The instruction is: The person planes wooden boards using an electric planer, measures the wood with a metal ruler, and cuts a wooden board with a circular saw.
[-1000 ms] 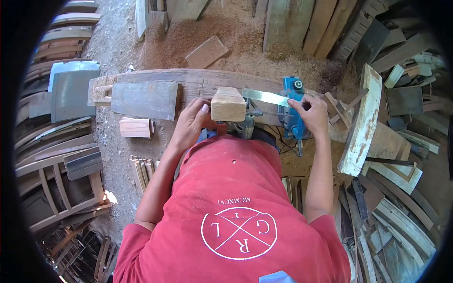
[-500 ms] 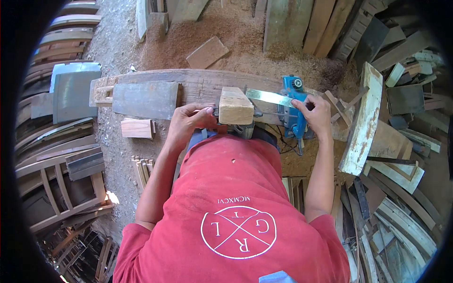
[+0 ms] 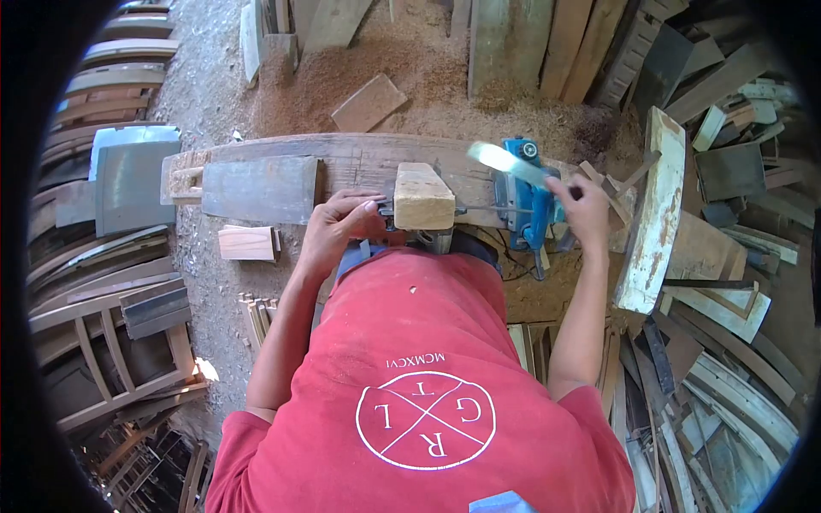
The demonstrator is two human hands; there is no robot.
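My right hand (image 3: 581,203) pinches one end of a shiny flat metal strip (image 3: 506,164), which is blurred and points up and left above a blue power tool (image 3: 528,201). Between my hands a wooden block (image 3: 424,198) stands with its end toward me, on or in front of a metal tool (image 3: 438,239) that is mostly hidden. My left hand (image 3: 340,224) is at the block's left side, thumb and finger pinched on a small dark metal part (image 3: 386,209). A thin rod (image 3: 487,208) runs out from the block's right side.
A long wooden plank (image 3: 368,154) lies across the front, bearing a grey board (image 3: 256,188). A small wood piece (image 3: 246,243) sits at the left, a white-painted beam (image 3: 657,214) at the right. Stacked wood parts (image 3: 120,333) line the left; sawdust (image 3: 316,77) covers the ground ahead.
The metal strip has swung up and away from the block as my right hand moved right. My left hand stays at the block's left side. The view has shifted slightly.
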